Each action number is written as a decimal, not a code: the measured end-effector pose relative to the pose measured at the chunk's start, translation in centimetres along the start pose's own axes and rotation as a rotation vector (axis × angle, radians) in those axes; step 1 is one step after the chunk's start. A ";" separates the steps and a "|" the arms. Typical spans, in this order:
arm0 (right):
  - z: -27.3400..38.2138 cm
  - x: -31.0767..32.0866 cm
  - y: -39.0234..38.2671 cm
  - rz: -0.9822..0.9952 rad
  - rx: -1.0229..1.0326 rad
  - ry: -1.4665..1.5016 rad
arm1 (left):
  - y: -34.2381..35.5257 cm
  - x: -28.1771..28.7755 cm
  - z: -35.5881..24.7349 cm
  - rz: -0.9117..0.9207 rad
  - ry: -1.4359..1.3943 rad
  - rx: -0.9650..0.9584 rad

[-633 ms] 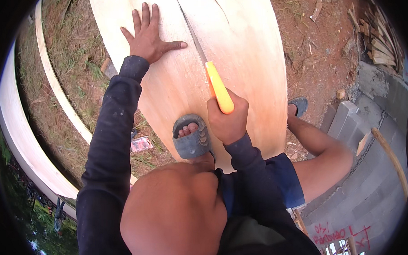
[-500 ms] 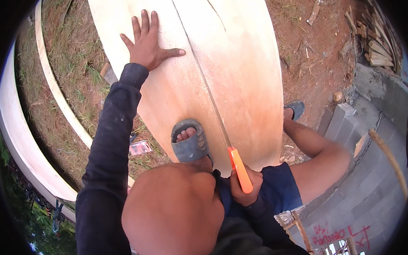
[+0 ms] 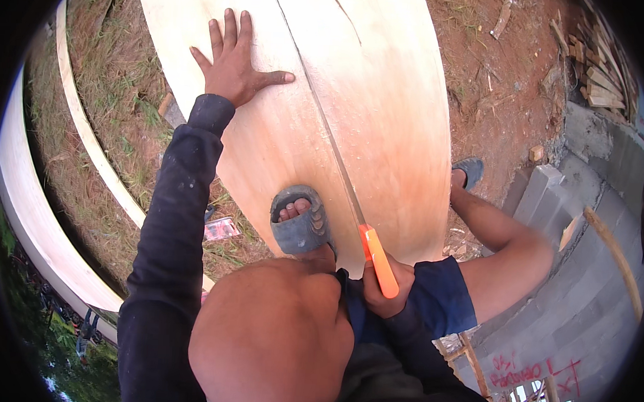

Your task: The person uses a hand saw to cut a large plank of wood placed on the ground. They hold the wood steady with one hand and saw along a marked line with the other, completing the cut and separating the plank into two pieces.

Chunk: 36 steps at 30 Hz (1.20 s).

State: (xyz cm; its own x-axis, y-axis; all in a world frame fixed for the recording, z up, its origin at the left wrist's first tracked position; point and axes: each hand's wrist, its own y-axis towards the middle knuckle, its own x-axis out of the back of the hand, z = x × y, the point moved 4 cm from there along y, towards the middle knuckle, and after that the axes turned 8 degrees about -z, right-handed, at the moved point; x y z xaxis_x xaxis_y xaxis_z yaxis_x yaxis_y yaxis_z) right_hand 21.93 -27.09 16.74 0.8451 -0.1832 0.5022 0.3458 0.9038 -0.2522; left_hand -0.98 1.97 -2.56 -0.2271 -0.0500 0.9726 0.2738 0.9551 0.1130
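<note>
A pale plywood sheet [image 3: 402, 133] stretches away in front of me. My left hand [image 3: 233, 63] lies flat on its left part, fingers spread and thumb pointing toward the dark cut line. Close to my body, my right hand [image 3: 397, 285] is closed around the orange handle of a handsaw [image 3: 379, 261]. The saw's long thin blade slants away to the left along the line in the sheet; how deep it sits I cannot tell. My left foot, in a grey slide sandal [image 3: 301, 225], rests on the plywood just left of the blade.
Grass and red soil surround the sheet. Long pale wooden strips [image 3: 90, 133] curve along the left. A grey block wall [image 3: 581, 281] rises on the right, with a wooden pole [image 3: 618, 261] against it and a pile of wood scraps [image 3: 603, 83] beyond. My bent right leg [image 3: 508, 261] extends right.
The saw and my right hand have shifted slightly forward, away from my body. My left hand stays spread on the plywood, and the foot remains on it.
</note>
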 end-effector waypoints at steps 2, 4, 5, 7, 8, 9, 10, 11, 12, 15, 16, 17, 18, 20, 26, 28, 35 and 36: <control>-0.5 -3.2 4.2 -0.022 -0.100 0.126 | 0.3 -0.1 -0.2 0.007 -0.006 -0.001; -0.5 -8.6 11.9 -0.064 -0.074 0.199 | 0.7 -0.2 -1.0 0.009 -0.016 -0.008; 0.8 -10.1 15.4 -0.075 -0.082 0.155 | 1.5 -0.2 -1.1 -0.003 -0.015 -0.013; 0.2 -10.6 16.7 -0.073 -0.073 0.108 | 0.2 -0.4 -1.5 0.012 -0.035 -0.025; -0.3 -9.6 14.5 -0.060 -0.100 0.154 | 0.0 -0.4 -1.0 0.001 -0.042 -0.020; -0.6 -8.0 11.3 -0.048 -0.118 0.203 | 0.3 -0.3 -0.4 -0.020 -0.047 -0.014; -0.5 -5.7 7.6 -0.047 -0.094 0.158 | 0.3 -0.3 -0.2 0.003 -0.022 -0.003; -0.5 -3.3 4.2 -0.035 -0.023 0.075 | 0.4 -0.1 -0.3 0.000 -0.018 -0.003; -0.7 -1.0 0.9 -0.020 0.052 0.001 | 0.1 0.3 -0.1 0.000 -0.005 0.004; -0.6 -1.5 2.0 -0.017 0.038 0.034 | 0.1 0.7 -0.6 0.015 -0.015 0.011; -0.9 -4.0 5.2 -0.018 -0.019 0.096 | 0.3 0.8 -0.8 0.020 -0.024 0.006; -1.4 -6.5 8.4 -0.023 -0.076 0.158 | 0.2 0.6 -1.2 0.034 -0.028 -0.001; -0.9 -9.0 12.6 0.007 -0.071 0.108 | 0.2 0.5 -1.5 0.040 -0.025 -0.006; 0.6 -11.3 17.1 -0.008 -0.091 0.015 | 0.5 0.4 -1.8 0.059 -0.035 -0.009; -0.6 -1.7 1.2 -0.016 0.039 0.018 | 0.1 0.1 -0.2 0.022 -0.011 0.012; -0.6 -0.6 0.5 -0.004 0.066 -0.005 | 0.3 0.6 -0.5 0.023 0.000 0.017; -0.5 -9.6 15.0 -0.008 -0.107 0.096 | 0.7 -0.1 -0.8 -0.016 -0.042 -0.014; -1.0 -8.6 12.5 -0.033 -0.115 0.144 | 0.6 -0.3 -0.7 -0.029 -0.046 -0.022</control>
State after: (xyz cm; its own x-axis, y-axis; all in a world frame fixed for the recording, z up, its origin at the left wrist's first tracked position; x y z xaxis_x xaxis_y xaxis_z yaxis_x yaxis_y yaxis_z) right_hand 19.39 -14.59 8.47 0.8793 -0.2729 0.3904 0.4117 0.8476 -0.3348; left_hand -0.04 2.36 -2.64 -0.2783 -0.0638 0.9584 0.2871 0.9467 0.1464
